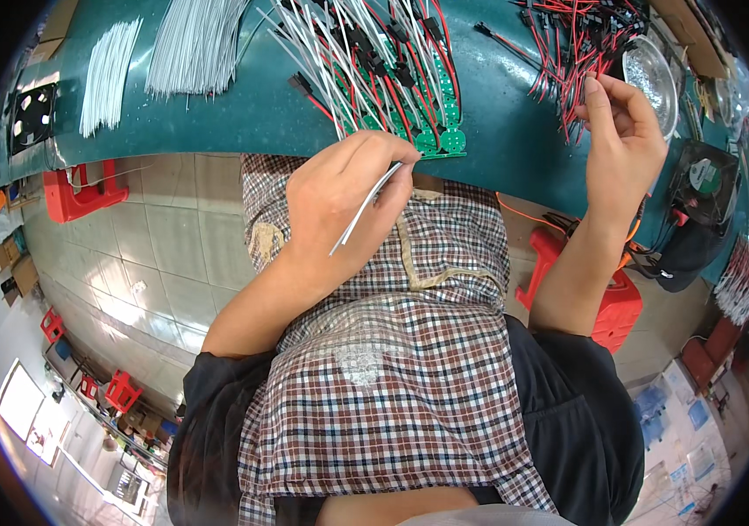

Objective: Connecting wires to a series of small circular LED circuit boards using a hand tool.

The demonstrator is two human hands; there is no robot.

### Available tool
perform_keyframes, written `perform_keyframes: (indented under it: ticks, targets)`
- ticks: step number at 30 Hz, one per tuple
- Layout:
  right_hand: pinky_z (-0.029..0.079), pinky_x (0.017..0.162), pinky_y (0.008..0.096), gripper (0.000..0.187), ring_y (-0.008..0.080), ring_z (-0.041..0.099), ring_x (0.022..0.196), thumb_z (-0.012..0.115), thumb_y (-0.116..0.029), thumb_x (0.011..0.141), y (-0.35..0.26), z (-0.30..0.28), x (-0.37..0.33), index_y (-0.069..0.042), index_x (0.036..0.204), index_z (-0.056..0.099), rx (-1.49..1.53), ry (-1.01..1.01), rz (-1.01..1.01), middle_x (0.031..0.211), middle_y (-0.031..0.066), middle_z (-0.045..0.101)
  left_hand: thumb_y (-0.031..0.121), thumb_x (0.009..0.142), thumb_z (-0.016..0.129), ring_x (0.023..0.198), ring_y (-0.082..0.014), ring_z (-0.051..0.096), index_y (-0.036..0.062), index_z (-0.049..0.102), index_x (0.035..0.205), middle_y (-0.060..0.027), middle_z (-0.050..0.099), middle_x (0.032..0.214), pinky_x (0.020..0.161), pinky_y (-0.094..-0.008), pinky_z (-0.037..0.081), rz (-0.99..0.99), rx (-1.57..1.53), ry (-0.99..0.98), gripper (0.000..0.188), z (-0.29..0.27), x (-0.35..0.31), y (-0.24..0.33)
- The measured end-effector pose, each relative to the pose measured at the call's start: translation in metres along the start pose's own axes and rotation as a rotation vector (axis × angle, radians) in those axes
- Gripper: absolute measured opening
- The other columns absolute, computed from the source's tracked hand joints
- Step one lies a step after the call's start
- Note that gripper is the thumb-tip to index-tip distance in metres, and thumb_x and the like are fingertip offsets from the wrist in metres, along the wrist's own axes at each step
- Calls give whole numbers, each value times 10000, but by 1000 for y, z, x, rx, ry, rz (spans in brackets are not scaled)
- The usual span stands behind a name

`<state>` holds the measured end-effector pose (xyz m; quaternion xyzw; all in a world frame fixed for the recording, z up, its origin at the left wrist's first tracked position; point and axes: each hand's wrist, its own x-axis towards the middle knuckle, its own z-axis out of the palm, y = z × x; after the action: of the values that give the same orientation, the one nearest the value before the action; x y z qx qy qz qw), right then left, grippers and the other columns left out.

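My left hand (348, 188) is closed around a few thin white wires (360, 213), whose ends stick out below the fingers. It is at the table's near edge, beside a green circuit board panel (452, 141). From that panel rise many white wires and red-and-black leads with black plugs (405, 74), hiding much of it. To the right, my right hand (627, 131) pinches with thumb and forefinger at the edge of a heap of red-and-black connector wires (558, 70). Its fingertips appear to grip one of these wires, though the heap behind makes that hard to separate.
Two bundles of white wires (111, 77) (195, 48) lie on the green table (243, 123) at left. A black fan (33, 118) sits beyond them. At right are a clear round bowl (653, 83) and another fan (705, 182). Red stools (85, 191) (617, 307) stand below the table.
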<state>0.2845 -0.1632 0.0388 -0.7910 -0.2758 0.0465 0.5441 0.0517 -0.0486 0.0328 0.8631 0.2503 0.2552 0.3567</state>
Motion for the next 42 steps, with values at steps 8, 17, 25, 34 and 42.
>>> perform_keyframes:
  ticks: [8, 17, 25, 34, 42]
  targets:
    - [550, 681, 227, 127, 140, 714, 773, 702, -2, 911, -9, 0, -18, 64, 1003, 645, 217, -125, 94, 893, 82, 703, 138, 796, 787, 626, -243, 647, 88, 663, 835, -49, 665, 745, 550, -334, 499, 21, 137, -71, 140, 1, 8, 5]
    - [569, 723, 242, 117, 142, 702, 788, 702, 33, 901, 1, 5, -41, 76, 998, 653, 68, -258, 254, 910, 99, 701, 185, 799, 784, 533, -233, 617, 88, 580, 761, -58, 609, 635, 480, -341, 476, 4, 277, -59, 229, 6, 13, 6]
    - [550, 699, 237, 93, 125, 703, 771, 686, 81, 841, -9, 13, -65, 38, 920, 660, 202, -418, 47, 879, 78, 709, 105, 805, 792, 519, -183, 619, 88, 610, 828, -25, 637, 633, 471, -304, 448, 24, 312, -24, 184, 10, 14, 8]
    - [551, 713, 246, 130, 140, 679, 782, 646, 137, 842, 2, 19, -75, 52, 939, 630, 177, -472, -2, 923, 107, 669, 63, 853, 778, 595, -50, 601, 24, 709, 913, -7, 685, 731, 528, -203, 456, -134, 113, 24, 100, -37, 23, 17]
    - [545, 654, 249, 133, 140, 671, 707, 669, 104, 754, 0, 19, -72, 26, 858, 646, 119, -413, -65, 842, 95, 683, 154, 857, 785, 611, -23, 574, 44, 743, 941, 26, 669, 695, 583, -161, 443, -210, 219, 294, 144, -104, 45, -42]
